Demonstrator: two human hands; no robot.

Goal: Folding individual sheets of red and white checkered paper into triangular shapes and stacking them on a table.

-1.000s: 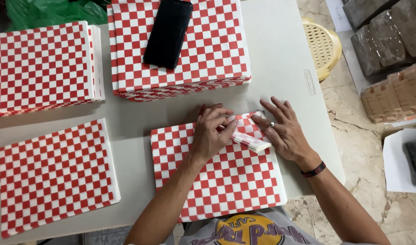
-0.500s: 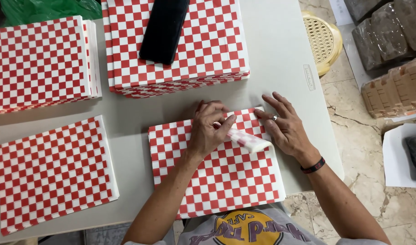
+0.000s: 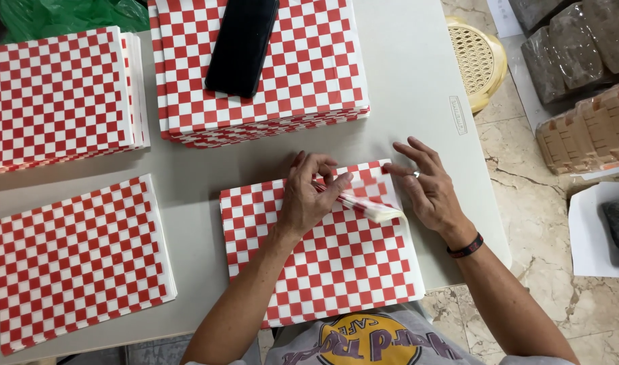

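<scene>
A stack of red-and-white checkered paper sheets (image 3: 323, 263) lies on the grey table (image 3: 404, 88) in front of me. My left hand (image 3: 309, 196) pinches the top right corner of the top sheet (image 3: 367, 205) and curls it up and back toward me. My right hand (image 3: 427, 189), fingers spread, rests flat by the stack's upper right corner, touching the paper there. A ring and a dark wristband (image 3: 466, 247) are on that arm.
A second checkered stack (image 3: 80, 263) lies at the left. Two thicker stacks (image 3: 53, 94) (image 3: 309, 74) sit at the back, the right one under a black phone (image 3: 242, 44). Off the table's right edge are a yellow woven stool (image 3: 481, 57) and wrapped bundles (image 3: 573, 47).
My left hand has lifted the sheet's corner higher and rolled it further toward me. My right hand has spread its fingers wider at the corner.
</scene>
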